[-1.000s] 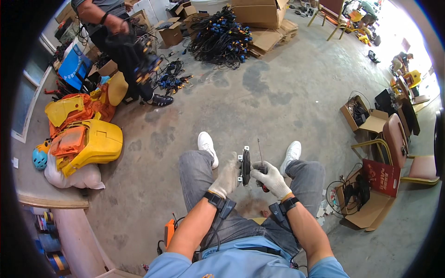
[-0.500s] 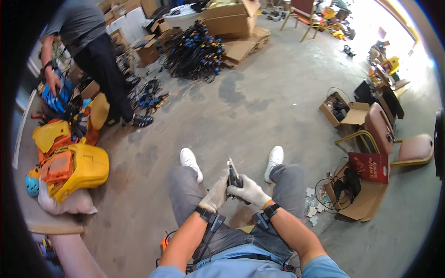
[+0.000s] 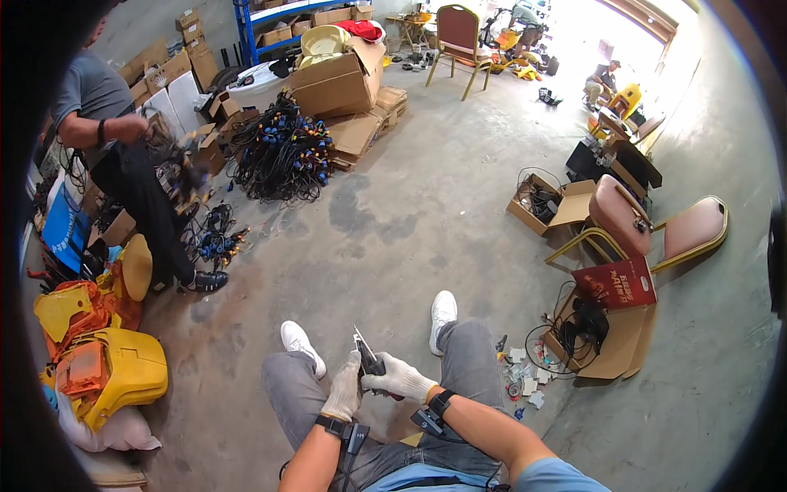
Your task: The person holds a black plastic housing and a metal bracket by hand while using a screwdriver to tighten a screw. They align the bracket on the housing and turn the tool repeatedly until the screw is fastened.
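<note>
Between my knees, both gloved hands are closed on a dark object [image 3: 369, 358] with a pale, narrow, pointed strip rising from its top. Its exact kind is too small to make out. My left hand [image 3: 343, 389], in a white glove, grips its left side. From the right, my right hand [image 3: 399, 379], gloved the same way, is wrapped against it, thumb toward the left. Fingers and palms hide the lower part. Black straps with small dark units [image 3: 354, 436] sit on both wrists.
An open cardboard box [image 3: 627, 344] with black cabled parts lies right, beside scattered pale scraps [image 3: 525, 377]. Chairs [image 3: 619, 215] stand beyond. Yellow plastic parts [image 3: 131, 369] are piled left, near a standing person [image 3: 135, 180]. A heap of cables [image 3: 283, 156] lies farther back.
The view has shifted, raising more of the far room into sight. My hands still grip the dark object. The standing person's arm has risen, with something blurred near the hand.
</note>
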The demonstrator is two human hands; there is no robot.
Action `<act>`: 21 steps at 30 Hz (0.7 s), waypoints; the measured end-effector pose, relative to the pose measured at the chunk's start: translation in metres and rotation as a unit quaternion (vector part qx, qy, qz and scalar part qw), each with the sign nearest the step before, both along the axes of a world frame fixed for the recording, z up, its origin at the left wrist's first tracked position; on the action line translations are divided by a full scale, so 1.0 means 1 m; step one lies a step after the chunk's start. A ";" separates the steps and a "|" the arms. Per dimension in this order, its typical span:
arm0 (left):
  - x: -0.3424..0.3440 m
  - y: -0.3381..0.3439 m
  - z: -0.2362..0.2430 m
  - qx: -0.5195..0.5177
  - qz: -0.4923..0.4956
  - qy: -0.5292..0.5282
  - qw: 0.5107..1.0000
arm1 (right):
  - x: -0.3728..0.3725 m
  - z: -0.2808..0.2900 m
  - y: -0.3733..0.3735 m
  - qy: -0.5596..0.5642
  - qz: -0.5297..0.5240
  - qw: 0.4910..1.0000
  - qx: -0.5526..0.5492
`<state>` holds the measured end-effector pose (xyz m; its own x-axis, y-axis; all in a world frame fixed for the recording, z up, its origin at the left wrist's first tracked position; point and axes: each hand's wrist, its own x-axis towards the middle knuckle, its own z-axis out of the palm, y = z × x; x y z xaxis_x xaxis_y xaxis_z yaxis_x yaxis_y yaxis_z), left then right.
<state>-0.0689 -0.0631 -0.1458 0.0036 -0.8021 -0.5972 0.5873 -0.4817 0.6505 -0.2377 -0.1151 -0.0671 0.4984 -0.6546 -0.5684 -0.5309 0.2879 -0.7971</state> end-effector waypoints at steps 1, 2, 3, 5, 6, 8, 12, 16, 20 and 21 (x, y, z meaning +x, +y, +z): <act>0.001 0.000 -0.001 -0.002 0.000 -0.001 1.000 | 0.000 0.002 0.000 -0.001 -0.001 1.000 -0.002; 0.001 0.000 -0.002 -0.004 -0.001 -0.002 1.000 | 0.000 0.003 0.000 -0.004 0.000 1.000 -0.005; 0.001 0.000 0.000 -0.011 -0.007 -0.001 1.000 | 0.000 0.004 -0.001 -0.006 0.000 1.000 -0.007; -0.001 -0.001 0.003 -0.019 -0.015 0.001 1.000 | -0.001 0.002 -0.001 -0.003 0.002 1.000 -0.007; -0.001 0.000 0.004 -0.013 -0.016 -0.017 1.000 | -0.001 0.003 -0.002 0.000 0.007 1.000 -0.006; 0.000 0.001 0.001 -0.008 -0.017 -0.036 0.999 | 0.000 0.005 -0.001 -0.006 0.005 1.000 -0.006; 0.004 0.000 0.004 0.016 -0.011 -0.037 0.999 | -0.003 0.001 -0.002 -0.019 0.002 1.000 0.013; 0.003 0.000 0.007 -0.007 0.008 0.007 1.000 | -0.005 -0.020 0.000 -0.053 -0.016 0.998 -0.002; 0.010 0.007 0.011 -0.028 -0.012 0.010 0.999 | -0.001 -0.022 0.000 -0.111 -0.022 0.993 0.034; 0.012 0.009 0.017 -0.041 -0.016 0.031 0.999 | 0.002 -0.017 0.003 -0.138 -0.021 0.988 0.072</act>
<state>-0.0565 -0.0544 -0.1285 -0.0582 -0.8472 -0.5281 0.6131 -0.4478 0.6508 -0.2357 -0.1119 -0.0844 0.6225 -0.5993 -0.5033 -0.2840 0.4263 -0.8588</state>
